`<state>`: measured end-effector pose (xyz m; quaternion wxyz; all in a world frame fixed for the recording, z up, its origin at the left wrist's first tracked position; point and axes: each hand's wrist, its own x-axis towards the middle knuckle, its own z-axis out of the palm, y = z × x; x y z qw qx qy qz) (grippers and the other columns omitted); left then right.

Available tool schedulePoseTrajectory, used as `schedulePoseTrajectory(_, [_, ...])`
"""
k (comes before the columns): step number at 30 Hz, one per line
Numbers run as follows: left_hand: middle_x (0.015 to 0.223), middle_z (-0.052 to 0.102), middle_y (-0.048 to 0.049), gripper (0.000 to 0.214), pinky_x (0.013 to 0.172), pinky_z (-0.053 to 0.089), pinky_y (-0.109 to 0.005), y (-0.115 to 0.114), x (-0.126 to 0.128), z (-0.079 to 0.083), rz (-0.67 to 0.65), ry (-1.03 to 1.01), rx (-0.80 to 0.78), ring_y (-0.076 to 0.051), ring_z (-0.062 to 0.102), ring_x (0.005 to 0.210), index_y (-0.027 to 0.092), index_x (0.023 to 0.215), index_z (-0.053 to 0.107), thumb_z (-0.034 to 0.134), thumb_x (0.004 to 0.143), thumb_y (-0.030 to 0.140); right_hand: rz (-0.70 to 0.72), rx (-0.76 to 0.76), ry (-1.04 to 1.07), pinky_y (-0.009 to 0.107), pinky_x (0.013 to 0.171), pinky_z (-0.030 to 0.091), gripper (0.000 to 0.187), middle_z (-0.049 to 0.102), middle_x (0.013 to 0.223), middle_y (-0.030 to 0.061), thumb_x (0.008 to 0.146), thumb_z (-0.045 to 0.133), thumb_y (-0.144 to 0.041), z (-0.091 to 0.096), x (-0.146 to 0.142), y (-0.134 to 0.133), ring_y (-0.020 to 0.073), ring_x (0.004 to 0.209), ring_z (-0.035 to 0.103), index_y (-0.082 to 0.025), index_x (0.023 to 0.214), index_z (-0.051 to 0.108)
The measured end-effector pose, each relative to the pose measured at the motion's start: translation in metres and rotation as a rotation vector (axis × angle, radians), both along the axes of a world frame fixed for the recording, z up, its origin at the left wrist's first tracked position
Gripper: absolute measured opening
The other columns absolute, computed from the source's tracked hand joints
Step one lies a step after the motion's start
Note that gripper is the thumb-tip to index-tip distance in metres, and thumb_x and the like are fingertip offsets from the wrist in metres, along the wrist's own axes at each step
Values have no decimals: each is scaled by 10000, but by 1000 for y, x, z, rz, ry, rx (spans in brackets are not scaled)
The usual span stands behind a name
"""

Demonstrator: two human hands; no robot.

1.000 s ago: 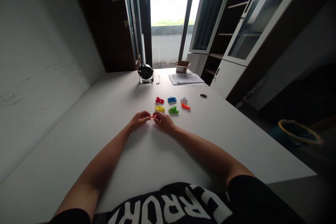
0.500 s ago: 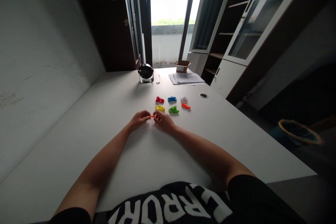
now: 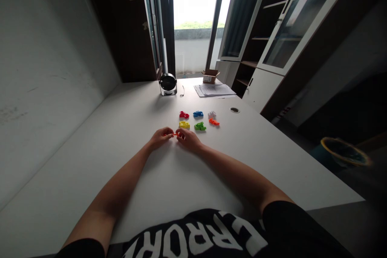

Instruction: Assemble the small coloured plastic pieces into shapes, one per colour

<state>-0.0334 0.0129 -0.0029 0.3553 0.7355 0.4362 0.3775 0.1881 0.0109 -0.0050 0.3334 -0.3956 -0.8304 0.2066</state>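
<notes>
My left hand [image 3: 160,137] and my right hand [image 3: 189,140] rest on the white table [image 3: 127,129], fingertips meeting. Both pinch a small orange-red plastic piece [image 3: 174,134] between them. Just beyond my fingers lie small plastic pieces in two rows: red [image 3: 184,115], blue [image 3: 198,114] and white [image 3: 212,114] at the back, yellow [image 3: 184,124], green [image 3: 200,127] and orange [image 3: 214,122] in front. The yellow piece is closest to my right hand.
A small round fan [image 3: 167,84] stands at the table's far end beside a stack of papers [image 3: 214,90] and a little cardboard box [image 3: 211,75]. A cable hole [image 3: 234,110] sits near the right edge. Glass-door cabinets [image 3: 272,28] stand to the right, a bin [image 3: 343,152] on the floor.
</notes>
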Motion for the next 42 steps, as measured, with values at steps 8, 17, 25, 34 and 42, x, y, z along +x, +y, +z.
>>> schedulePoseTrajectory(8, [892, 709, -42, 245, 732, 475, -265, -1, 0, 2, 6, 30, 8, -168, 622, 808, 171, 958, 698, 654, 866, 394, 4, -2, -2, 232, 672, 415, 261, 699, 917, 13, 881, 656, -176, 0, 0, 0, 130, 725, 588, -228, 1136, 638])
schedulePoseTrajectory(17, [883, 715, -40, 231, 730, 484, -267, -3, 2, 5, 16, 66, 16, -174, 630, 806, 178, 947, 710, 641, 861, 380, 24, 22, -12, 229, 660, 406, 259, 705, 926, 18, 893, 657, -198, -1, 1, 0, 130, 723, 587, -230, 1149, 638])
schedulePoseTrajectory(25, [893, 723, -41, 223, 731, 489, -270, -3, 2, 4, 24, 74, 18, -180, 636, 807, 183, 943, 718, 627, 857, 367, 13, 23, -22, 224, 653, 396, 244, 704, 909, 13, 887, 663, -203, -1, 0, 0, 125, 712, 577, -232, 1128, 652])
schedulePoseTrajectory(34, [889, 727, -38, 220, 738, 495, -269, -2, 2, 5, 28, 98, 20, -180, 637, 805, 189, 940, 722, 620, 855, 364, 3, -20, -39, 217, 645, 393, 234, 700, 896, 15, 879, 666, -193, 4, -1, -3, 117, 712, 574, -221, 1111, 677])
schedulePoseTrajectory(42, [892, 726, -37, 217, 748, 499, -275, -2, 3, 5, 27, 118, 22, -184, 639, 813, 190, 942, 720, 607, 862, 358, 19, -11, -46, 223, 654, 401, 225, 697, 909, 21, 878, 660, -176, 5, 0, -3, 122, 728, 580, -215, 1098, 685])
